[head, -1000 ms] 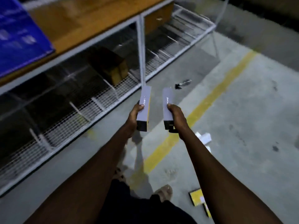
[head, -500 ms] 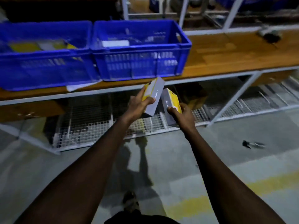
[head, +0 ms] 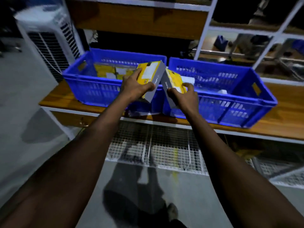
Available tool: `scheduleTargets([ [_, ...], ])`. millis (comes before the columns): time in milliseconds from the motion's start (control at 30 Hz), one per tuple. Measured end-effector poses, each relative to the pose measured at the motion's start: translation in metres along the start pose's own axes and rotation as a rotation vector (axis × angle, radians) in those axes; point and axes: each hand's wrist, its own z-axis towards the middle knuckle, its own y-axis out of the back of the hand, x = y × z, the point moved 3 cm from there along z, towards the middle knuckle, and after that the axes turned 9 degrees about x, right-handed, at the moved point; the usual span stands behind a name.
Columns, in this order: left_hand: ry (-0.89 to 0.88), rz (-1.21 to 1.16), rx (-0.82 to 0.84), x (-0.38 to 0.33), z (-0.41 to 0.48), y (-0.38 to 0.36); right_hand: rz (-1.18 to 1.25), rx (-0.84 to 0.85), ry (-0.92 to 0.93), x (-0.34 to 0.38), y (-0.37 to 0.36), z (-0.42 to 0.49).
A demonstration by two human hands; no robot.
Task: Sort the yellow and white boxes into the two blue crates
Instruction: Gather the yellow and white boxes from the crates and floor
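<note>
Two blue crates stand side by side on a wooden shelf. The left crate (head: pixel 92 89) holds several yellow boxes (head: pixel 107 71). The right crate (head: pixel 233 111) holds white boxes (head: pixel 189 79). My left hand (head: pixel 133 87) grips a yellow box with grey sides (head: pixel 152 74) over the left crate's near right corner. My right hand (head: pixel 184 94) grips a second yellow box (head: pixel 173 80) over the right crate's near left corner. The two held boxes almost touch at their top corners.
The wooden shelf (head: pixel 279 125) rests on a white metal frame. A white wire-mesh rack (head: pixel 156 150) lies below it. A white air cooler (head: pixel 47 35) stands at the left. A grey concrete floor (head: pixel 32 162) lies underfoot.
The view swung from the floor up to the shelf. Both hands carried their boxes up from below the shelf edge to just over the two crates.
</note>
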Motion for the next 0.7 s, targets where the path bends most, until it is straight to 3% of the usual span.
scheduleTargets([
  [400, 0.220, 0.043, -0.194, 0.045, 0.122, 0.101, -0.108, 0.224, 0.152, 0.090, -0.120, 0.135],
  [567, 0.251, 0.154, -0.160, 0.066, 0.174, 0.121, -0.354, 0.286, 0.177, 0.106, -0.155, 0.182],
  [700, 0.333, 0.374, -0.168, 0.087, 0.199, 0.133, -0.502, 0.315, 0.168, 0.111, -0.179, 0.207],
])
